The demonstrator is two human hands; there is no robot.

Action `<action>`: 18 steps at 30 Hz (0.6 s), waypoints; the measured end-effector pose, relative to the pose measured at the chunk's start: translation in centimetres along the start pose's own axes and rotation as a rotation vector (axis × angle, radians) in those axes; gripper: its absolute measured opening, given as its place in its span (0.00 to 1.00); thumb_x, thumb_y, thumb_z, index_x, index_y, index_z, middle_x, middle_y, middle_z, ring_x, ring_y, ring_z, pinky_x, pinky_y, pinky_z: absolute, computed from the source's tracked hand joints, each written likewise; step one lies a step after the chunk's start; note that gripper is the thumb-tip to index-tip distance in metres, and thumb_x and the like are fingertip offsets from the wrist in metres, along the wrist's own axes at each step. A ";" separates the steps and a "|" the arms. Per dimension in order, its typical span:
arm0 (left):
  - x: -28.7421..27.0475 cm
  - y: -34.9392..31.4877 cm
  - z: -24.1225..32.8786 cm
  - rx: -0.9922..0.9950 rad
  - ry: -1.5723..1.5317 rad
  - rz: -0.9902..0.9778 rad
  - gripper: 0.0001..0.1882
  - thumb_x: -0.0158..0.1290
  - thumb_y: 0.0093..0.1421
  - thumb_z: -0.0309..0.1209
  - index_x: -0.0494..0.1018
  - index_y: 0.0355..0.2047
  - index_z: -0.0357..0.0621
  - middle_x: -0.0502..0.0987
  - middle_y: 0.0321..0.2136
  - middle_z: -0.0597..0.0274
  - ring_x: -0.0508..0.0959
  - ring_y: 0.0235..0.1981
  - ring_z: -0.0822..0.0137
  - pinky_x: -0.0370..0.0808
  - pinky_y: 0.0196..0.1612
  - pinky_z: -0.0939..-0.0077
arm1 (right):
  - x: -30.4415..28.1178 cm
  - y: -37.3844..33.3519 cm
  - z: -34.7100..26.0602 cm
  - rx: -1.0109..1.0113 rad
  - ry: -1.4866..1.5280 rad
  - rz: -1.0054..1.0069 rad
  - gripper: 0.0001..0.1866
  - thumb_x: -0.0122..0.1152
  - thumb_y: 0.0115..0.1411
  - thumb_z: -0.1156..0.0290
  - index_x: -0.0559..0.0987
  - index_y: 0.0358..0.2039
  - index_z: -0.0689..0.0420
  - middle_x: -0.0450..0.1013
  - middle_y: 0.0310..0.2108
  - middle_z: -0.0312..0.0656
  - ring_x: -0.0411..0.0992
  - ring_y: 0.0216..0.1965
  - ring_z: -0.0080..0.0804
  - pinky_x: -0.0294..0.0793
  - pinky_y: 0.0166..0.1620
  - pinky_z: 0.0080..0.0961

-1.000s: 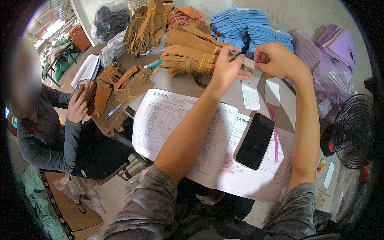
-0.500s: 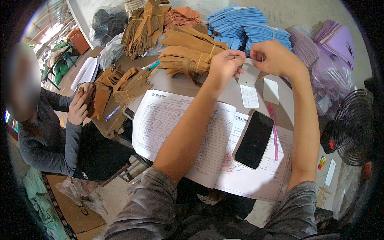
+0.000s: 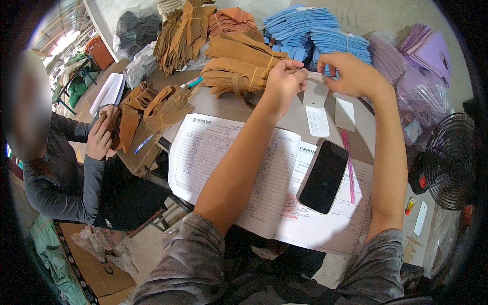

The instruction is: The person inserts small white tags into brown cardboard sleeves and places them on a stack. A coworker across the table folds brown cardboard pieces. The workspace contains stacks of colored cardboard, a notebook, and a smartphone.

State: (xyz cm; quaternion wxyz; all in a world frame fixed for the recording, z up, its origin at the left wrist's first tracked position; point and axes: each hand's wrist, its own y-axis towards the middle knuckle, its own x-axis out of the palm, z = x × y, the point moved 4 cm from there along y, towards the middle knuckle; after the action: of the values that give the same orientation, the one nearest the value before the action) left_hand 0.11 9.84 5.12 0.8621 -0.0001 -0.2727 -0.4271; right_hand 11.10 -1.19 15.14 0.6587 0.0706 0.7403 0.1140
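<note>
A small white tag [image 3: 316,95] with a hole near its lower edge hangs between my two hands. My right hand [image 3: 353,73] has its thumb and curled fingers at the tag's upper right corner. By the upper left corner, my left hand [image 3: 285,84] is closed with thumb and fingers pressed together; what lies in that pinch is too small to make out. Just below the tag lies a handwritten white card [image 3: 317,122], and to its right a blank pale card [image 3: 344,114].
Under my forearms are an open form book [image 3: 223,173], a phone [image 3: 323,177] and a pink twisted stick [image 3: 349,168]. Bundled brown leather pieces [image 3: 234,76], blue stacks [image 3: 300,25] and purple stacks [image 3: 427,56] line the back. A fan [image 3: 450,157] stands right; a co-worker's hands [image 3: 99,137] handle brown pieces left.
My right hand's fingers have shifted slightly and spread a little more. The tag shows more fully between my hands, and my left hand has moved slightly left.
</note>
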 end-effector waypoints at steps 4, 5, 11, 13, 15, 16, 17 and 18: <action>0.0 -0.2 0.1 -0.008 -0.036 0.019 0.12 0.53 0.64 0.24 0.67 0.47 0.37 0.73 0.36 0.62 0.74 0.34 0.71 0.75 0.42 0.75 | 0.1 -0.3 0.6 0.079 0.078 -0.073 0.13 0.65 0.52 0.73 0.77 0.39 0.56 0.73 0.25 0.43 0.72 0.27 0.38 0.70 0.32 0.34; 0.0 -0.2 0.1 -0.005 -0.052 0.016 0.12 0.53 0.64 0.24 0.67 0.47 0.37 0.73 0.35 0.62 0.74 0.34 0.71 0.75 0.42 0.75 | 0.1 -0.3 0.8 0.092 0.088 -0.076 0.13 0.65 0.52 0.73 0.77 0.39 0.56 0.73 0.25 0.43 0.72 0.27 0.38 0.70 0.32 0.34; -0.2 0.0 -0.3 -0.013 0.068 -0.001 0.10 0.54 0.65 0.26 0.70 0.45 0.35 0.73 0.32 0.64 0.72 0.32 0.74 0.72 0.40 0.78 | 0.4 -0.1 1.7 0.080 0.084 -0.057 0.13 0.65 0.51 0.74 0.78 0.39 0.57 0.76 0.27 0.45 0.74 0.30 0.39 0.73 0.35 0.35; -0.3 0.3 -0.6 0.007 0.089 -0.015 0.11 0.54 0.66 0.27 0.70 0.46 0.34 0.73 0.31 0.65 0.71 0.31 0.74 0.70 0.38 0.78 | 0.5 0.0 2.0 0.065 0.081 -0.053 0.13 0.64 0.51 0.73 0.79 0.38 0.58 0.77 0.28 0.46 0.76 0.31 0.40 0.74 0.36 0.35; -0.5 0.5 -0.8 0.030 0.094 -0.023 0.12 0.55 0.66 0.28 0.71 0.46 0.34 0.75 0.31 0.64 0.72 0.30 0.75 0.70 0.35 0.80 | 0.8 0.2 2.3 0.040 0.081 -0.043 0.12 0.64 0.51 0.73 0.79 0.38 0.59 0.78 0.28 0.46 0.76 0.31 0.40 0.74 0.36 0.35; -0.6 0.6 -0.9 0.044 0.091 -0.020 0.11 0.55 0.66 0.29 0.72 0.45 0.34 0.76 0.31 0.63 0.73 0.29 0.75 0.70 0.33 0.81 | 0.9 0.2 2.4 0.036 0.079 -0.041 0.12 0.64 0.51 0.73 0.79 0.37 0.60 0.78 0.28 0.46 0.76 0.31 0.41 0.74 0.36 0.35; -0.8 0.6 -1.1 0.041 0.095 -0.002 0.11 0.56 0.65 0.29 0.74 0.44 0.35 0.78 0.31 0.63 0.74 0.29 0.76 0.71 0.31 0.83 | 1.0 0.3 2.5 0.031 0.078 -0.040 0.12 0.64 0.50 0.73 0.79 0.37 0.60 0.78 0.29 0.47 0.76 0.31 0.41 0.74 0.36 0.35; -0.8 0.6 -1.1 0.059 0.094 -0.011 0.11 0.56 0.65 0.29 0.74 0.44 0.34 0.78 0.32 0.62 0.75 0.29 0.76 0.71 0.31 0.82 | 1.1 0.3 2.7 0.037 0.073 -0.043 0.11 0.64 0.50 0.73 0.79 0.36 0.61 0.78 0.29 0.47 0.76 0.31 0.42 0.74 0.36 0.35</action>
State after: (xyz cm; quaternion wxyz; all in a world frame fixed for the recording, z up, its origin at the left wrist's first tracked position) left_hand 0.69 10.60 3.94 0.8712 0.0470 -0.2442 -0.4232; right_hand 13.62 -0.39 13.91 0.6321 0.0624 0.7673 0.0886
